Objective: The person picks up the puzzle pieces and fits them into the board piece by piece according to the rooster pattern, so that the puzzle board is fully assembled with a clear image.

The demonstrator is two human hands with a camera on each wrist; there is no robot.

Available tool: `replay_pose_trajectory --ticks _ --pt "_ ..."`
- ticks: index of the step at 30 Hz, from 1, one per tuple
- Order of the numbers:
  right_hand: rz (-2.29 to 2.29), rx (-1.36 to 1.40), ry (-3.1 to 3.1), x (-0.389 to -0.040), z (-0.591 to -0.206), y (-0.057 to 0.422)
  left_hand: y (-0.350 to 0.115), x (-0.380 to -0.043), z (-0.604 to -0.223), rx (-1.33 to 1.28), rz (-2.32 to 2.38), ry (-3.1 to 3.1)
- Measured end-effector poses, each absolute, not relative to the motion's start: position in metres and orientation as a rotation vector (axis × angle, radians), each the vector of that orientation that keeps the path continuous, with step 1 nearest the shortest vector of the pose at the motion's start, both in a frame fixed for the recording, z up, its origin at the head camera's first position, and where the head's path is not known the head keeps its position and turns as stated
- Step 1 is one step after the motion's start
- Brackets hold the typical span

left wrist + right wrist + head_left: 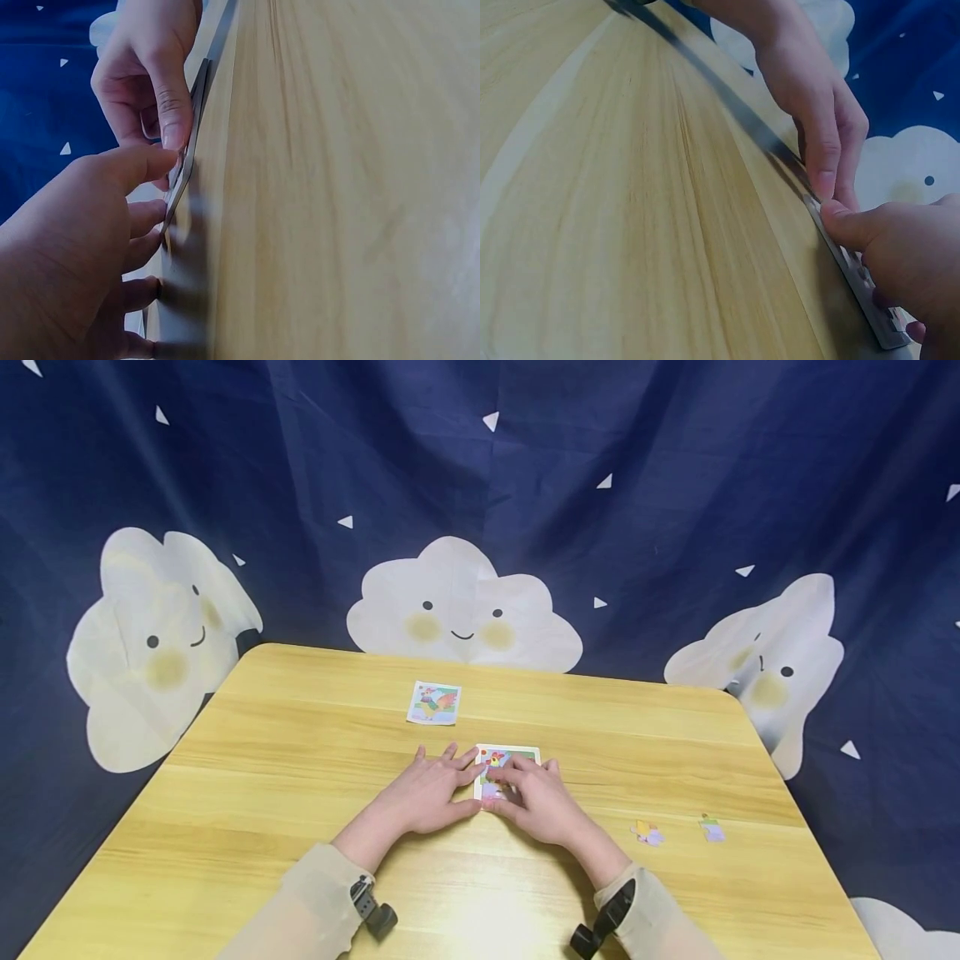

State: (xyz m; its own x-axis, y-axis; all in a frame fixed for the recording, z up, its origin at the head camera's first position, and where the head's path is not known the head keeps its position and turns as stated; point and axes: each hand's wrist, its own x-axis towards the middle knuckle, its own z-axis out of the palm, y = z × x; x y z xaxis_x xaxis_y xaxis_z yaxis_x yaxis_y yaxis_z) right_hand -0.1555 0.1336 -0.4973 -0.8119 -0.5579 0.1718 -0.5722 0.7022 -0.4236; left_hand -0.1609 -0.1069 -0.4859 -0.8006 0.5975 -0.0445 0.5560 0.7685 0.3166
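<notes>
A small jigsaw puzzle (489, 790) in a white-edged tray lies on the table in front of me, its colourful picture partly covered by my hands. My left hand (437, 789) is at its left side, fingers spread, the thumb at the near left corner and fingertips at the left edge. Over the puzzle arches my right hand (542, 800), bent fingertips on the picture and thumb by the near edge. From the left wrist, the tray (196, 124) shows edge-on, both thumbs almost meeting there. What lies under my right fingers is hidden.
Loose puzzle pieces (647, 832) lie to the right on the wooden table (300, 760), with another piece (712, 828) farther right. Behind the puzzle is a square picture card (434, 703) showing a colourful bird. A dark blue curtain (420, 460) with clouds hangs behind the table.
</notes>
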Motion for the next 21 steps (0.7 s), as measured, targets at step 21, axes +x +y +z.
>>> replay_pose_trajectory --ticks 21 --pt "0.808 1.018 -2.826 -0.1544 -0.4979 0.1370 -0.1138 -0.1515 -0.4912 1.058 0.457 2.805"
